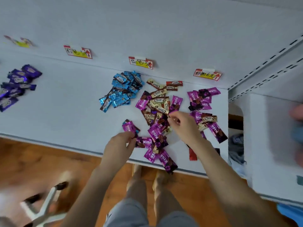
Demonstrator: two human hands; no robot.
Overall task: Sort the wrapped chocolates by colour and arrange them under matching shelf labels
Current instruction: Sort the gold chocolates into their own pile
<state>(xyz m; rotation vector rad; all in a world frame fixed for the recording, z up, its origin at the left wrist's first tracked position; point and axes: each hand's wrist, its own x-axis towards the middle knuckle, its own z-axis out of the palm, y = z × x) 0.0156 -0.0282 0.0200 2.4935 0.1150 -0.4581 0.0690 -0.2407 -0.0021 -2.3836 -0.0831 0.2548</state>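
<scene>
Shelf board [65, 104], white and flat, backed by a white panel on which paper price labels are taped in a row; brown wooden floor [41, 161] is seen below its near edge.

Purple foil-wrapped chocolates [18, 86] are heaped at the far left of the board, below a blurred yellow-and-white label [21, 42].

Red-edged handwritten paper label [77, 52] is fixed to the panel further right.

Blue foil-wrapped chocolates [121, 90] are piled against the far edge, just below and left of a second red-edged handwritten label [141, 63].

Mixed heap of unsorted chocolates [159, 104], in gold "Choco", magenta "KISS" and red wrappers, is spread from the far edge to the near edge, right of the blue pile.

Left hand [119, 145] is held at the near-left side of the heap, fingers curled, with a magenta "KISS" chocolate [130, 127] pinched at its near end.

Right hand [183, 125] is held over the middle of the heap, thumb and forefinger closed on a dark-ended wrapper [168, 115] lying there; its main colour cannot be told. The hands are kept apart.

Red-wrapped chocolate [192, 154] lies by the near edge, partly hidden by the right forearm.

Sorted magenta chocolates [202, 99] are grouped below the rightmost red-edged label [207, 74].

Grey perforated metal upright [265, 66] closes the shelf at right.
</scene>
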